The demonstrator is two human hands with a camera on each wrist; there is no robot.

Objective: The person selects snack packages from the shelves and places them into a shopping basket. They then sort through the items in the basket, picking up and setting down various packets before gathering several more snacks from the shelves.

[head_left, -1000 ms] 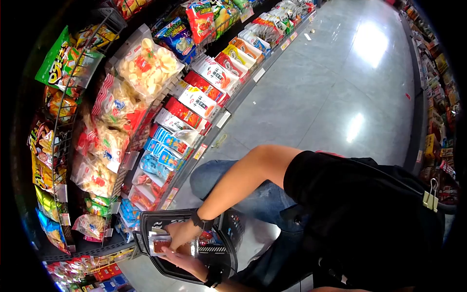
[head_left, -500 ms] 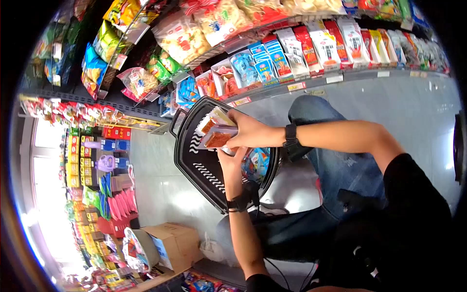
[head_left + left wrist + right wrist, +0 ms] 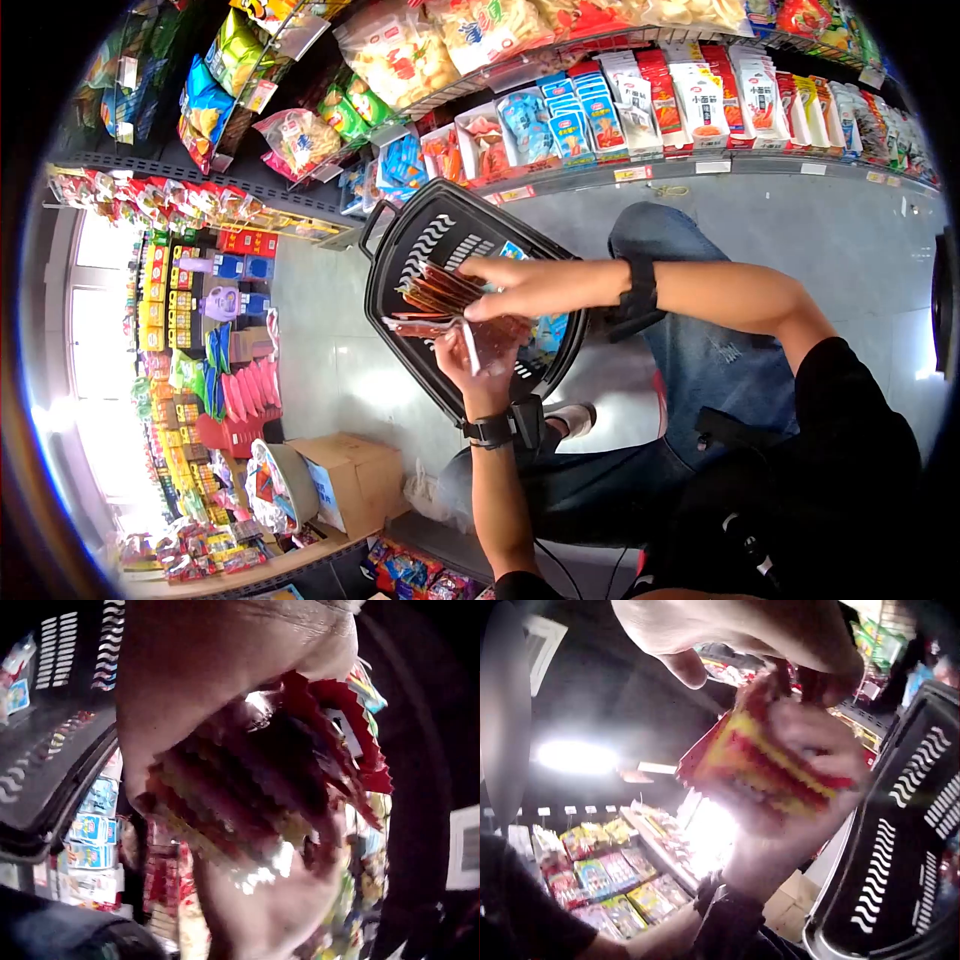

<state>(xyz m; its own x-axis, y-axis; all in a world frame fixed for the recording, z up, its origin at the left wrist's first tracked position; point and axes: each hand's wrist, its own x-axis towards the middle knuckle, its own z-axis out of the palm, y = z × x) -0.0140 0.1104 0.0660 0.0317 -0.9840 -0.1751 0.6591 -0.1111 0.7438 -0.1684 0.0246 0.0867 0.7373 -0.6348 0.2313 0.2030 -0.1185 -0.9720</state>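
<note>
Above a black shopping basket (image 3: 372, 300), both hands grip a bunch of small flat snack packets (image 3: 440, 290) with serrated ends. My right hand (image 3: 525, 284) reaches in from the upper right, fingers over the fanned part of the bunch. From below, my left hand (image 3: 460, 362) supports the packets, with clear, shiny wrapping lying across its palm. In the left wrist view the packets' serrated edges (image 3: 232, 799) stand side by side between the hands. Red and yellow wrapping (image 3: 746, 761) shows in the right wrist view, partly blurred.
Blue packets (image 3: 548, 332) lie inside the basket, near its right end. Snack shelves (image 3: 690, 158) run along the top. A cardboard box (image 3: 358, 478) and a pale tub (image 3: 292, 482) are at lower left. The person's bent knee (image 3: 655, 235) is beside the basket.
The head view has swung round since the first frame. Over the last half second, the packets have tilted edge-up and fanned out, and the left hand has come under them.
</note>
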